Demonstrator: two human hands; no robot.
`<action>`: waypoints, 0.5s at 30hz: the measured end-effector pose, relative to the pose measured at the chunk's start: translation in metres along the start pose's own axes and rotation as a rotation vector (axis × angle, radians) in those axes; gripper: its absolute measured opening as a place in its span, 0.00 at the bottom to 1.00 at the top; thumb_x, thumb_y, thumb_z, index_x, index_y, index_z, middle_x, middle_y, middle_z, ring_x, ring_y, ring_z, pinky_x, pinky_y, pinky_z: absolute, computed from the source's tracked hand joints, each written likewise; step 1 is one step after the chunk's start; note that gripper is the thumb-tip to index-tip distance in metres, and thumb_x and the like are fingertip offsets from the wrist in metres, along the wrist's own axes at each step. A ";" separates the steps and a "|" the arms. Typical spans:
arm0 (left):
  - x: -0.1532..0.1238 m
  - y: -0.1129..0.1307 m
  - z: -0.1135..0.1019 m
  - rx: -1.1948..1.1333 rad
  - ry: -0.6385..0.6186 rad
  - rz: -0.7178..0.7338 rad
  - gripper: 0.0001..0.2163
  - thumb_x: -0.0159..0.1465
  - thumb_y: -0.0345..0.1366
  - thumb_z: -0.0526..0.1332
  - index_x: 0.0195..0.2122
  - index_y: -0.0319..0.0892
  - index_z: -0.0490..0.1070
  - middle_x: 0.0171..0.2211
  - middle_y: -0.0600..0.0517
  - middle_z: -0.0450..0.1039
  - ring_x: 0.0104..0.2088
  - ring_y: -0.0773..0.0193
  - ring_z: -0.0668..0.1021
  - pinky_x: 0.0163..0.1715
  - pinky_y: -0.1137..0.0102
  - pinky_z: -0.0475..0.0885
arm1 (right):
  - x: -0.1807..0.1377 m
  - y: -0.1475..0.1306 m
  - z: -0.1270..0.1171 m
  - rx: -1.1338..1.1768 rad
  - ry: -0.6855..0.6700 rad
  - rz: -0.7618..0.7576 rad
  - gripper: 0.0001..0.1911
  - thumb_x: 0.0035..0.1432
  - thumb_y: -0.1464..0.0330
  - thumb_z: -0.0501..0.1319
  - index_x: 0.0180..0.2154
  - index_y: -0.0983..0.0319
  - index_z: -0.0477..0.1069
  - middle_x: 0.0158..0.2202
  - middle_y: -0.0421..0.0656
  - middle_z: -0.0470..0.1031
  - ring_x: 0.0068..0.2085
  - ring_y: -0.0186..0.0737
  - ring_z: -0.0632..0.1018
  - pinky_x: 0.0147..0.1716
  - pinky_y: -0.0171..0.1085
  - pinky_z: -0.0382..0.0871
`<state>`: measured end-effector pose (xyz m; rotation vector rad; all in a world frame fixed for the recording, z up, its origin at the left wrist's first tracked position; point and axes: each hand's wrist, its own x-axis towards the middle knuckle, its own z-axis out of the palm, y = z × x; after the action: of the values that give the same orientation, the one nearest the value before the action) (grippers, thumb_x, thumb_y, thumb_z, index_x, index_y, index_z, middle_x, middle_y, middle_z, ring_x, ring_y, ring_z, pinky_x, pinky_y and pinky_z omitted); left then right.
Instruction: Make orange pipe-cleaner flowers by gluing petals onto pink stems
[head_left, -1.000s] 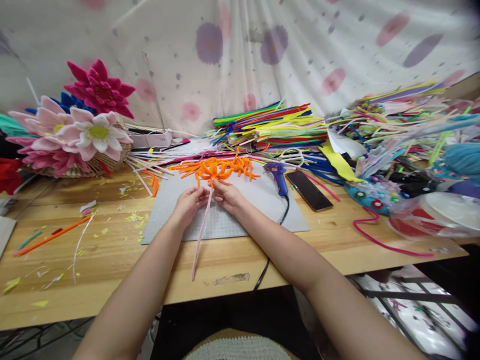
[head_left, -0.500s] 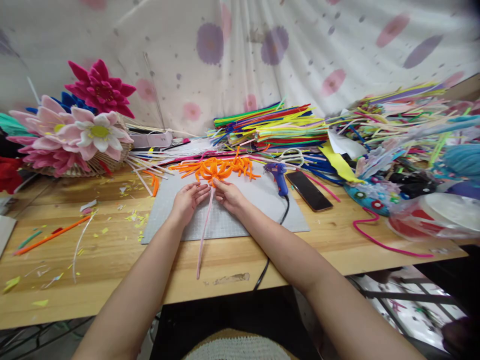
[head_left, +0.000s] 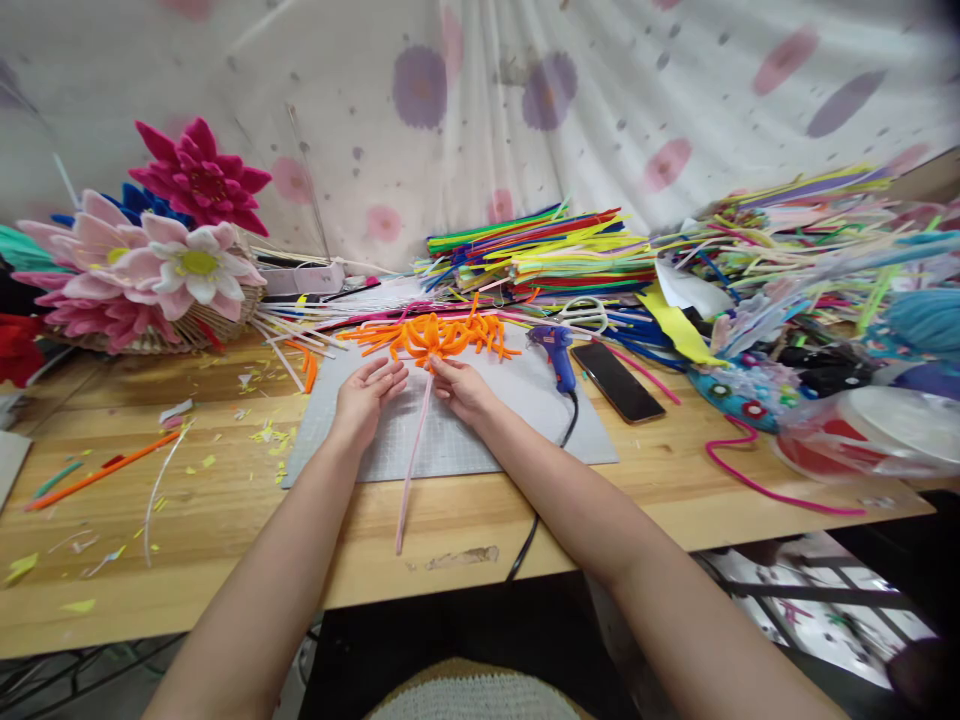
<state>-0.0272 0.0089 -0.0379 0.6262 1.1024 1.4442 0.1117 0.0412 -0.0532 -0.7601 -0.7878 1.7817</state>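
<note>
An orange pipe-cleaner flower (head_left: 431, 336) lies at the far side of a grey cutting mat (head_left: 517, 420). A long pale pink stem (head_left: 411, 470) runs from it toward me, past the mat's near edge. My right hand (head_left: 461, 388) pinches the stem just under the orange petals. My left hand (head_left: 366, 396) rests beside it on the mat, fingers stretched toward the petals and holding nothing.
A blue glue gun (head_left: 556, 352) and a black phone (head_left: 617, 380) lie right of my hands. Stacks of coloured pipe cleaners (head_left: 540, 250) fill the back and right. Finished felt flowers (head_left: 157, 265) stand at left. Scraps and an orange stick (head_left: 101, 472) litter the wooden table (head_left: 187, 530).
My left hand has let go of the stem and opened its fingers. The flower and stem have shifted slightly away from me; my right hand keeps its pinch.
</note>
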 end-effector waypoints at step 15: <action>0.004 0.013 -0.008 0.127 0.170 0.080 0.12 0.51 0.25 0.65 0.37 0.34 0.70 0.27 0.48 0.75 0.28 0.67 0.79 0.33 0.72 0.74 | 0.000 0.002 -0.004 -0.003 -0.067 0.129 0.09 0.46 0.65 0.66 0.27 0.63 0.71 0.25 0.37 0.73 0.26 0.28 0.72 0.27 0.29 0.66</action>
<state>-0.0410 0.0117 -0.0308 0.6523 1.3232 1.5266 0.1137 0.0413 -0.0570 -0.7720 -0.8012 1.9304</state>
